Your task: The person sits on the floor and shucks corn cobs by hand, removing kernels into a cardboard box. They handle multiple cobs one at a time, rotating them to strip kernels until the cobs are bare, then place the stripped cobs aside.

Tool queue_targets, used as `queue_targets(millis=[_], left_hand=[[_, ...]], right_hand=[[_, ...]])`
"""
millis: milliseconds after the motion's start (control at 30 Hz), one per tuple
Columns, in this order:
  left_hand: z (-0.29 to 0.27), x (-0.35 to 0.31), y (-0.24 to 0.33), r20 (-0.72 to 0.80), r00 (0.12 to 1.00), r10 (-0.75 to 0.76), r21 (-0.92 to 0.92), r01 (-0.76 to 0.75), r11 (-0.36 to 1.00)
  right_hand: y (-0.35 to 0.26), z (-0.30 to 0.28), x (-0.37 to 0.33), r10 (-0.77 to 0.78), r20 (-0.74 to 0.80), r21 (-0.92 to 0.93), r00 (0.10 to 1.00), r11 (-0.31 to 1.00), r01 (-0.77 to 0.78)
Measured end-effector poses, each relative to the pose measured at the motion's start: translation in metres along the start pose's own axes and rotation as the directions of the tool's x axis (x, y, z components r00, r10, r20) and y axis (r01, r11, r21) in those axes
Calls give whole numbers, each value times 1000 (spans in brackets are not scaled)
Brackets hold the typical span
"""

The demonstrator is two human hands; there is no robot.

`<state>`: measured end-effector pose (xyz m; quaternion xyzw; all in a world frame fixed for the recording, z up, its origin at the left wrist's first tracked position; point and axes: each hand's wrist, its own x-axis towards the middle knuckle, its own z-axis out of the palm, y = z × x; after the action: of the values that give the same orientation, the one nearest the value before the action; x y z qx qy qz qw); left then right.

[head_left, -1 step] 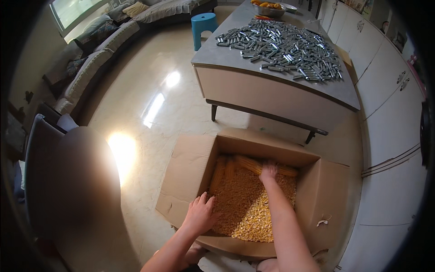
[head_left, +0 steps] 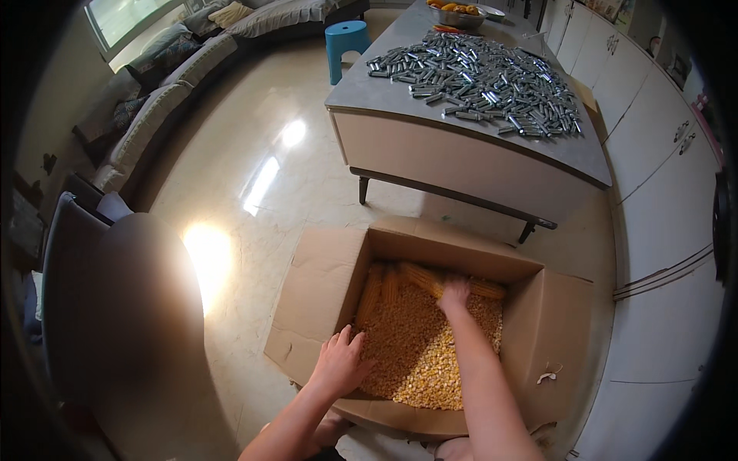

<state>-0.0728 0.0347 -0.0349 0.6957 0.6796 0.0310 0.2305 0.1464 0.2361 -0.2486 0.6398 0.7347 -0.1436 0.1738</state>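
An open cardboard box (head_left: 315,288) on the floor holds a layer of loose yellow corn kernels (head_left: 430,369). Several corn cobs (head_left: 390,288) lie along its far side and far left corner. My right hand (head_left: 455,293) reaches into the far side, its fingers closed on a corn cob (head_left: 486,290) lying against the far wall; the fingertips are partly hidden. At the box's near left, my left hand (head_left: 340,363) lies over the edge with its fingers apart, holding nothing.
Beyond the box stands a grey-topped table (head_left: 461,142) covered with many small metal cylinders (head_left: 492,77) and a metal bowl (head_left: 455,17) of yellow pieces. A blue stool (head_left: 346,46) stands beside it. White cabinets (head_left: 646,123) line the right; a sofa (head_left: 165,100) runs along the left.
My right hand has shifted very slightly toward me at the cobs. My left hand has stayed in place.
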Motion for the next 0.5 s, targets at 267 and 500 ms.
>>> queue_targets(millis=[267,500], left_hand=[[-14,-3,15,171,985,-14,-160,42,986],[-17,-13,26,101,995,0,-159,16,987]], right_hand=[[0,42,-108,-64,310,217,949,976,-5],[34,-51,-196,-158,281,542,947,840,-20]])
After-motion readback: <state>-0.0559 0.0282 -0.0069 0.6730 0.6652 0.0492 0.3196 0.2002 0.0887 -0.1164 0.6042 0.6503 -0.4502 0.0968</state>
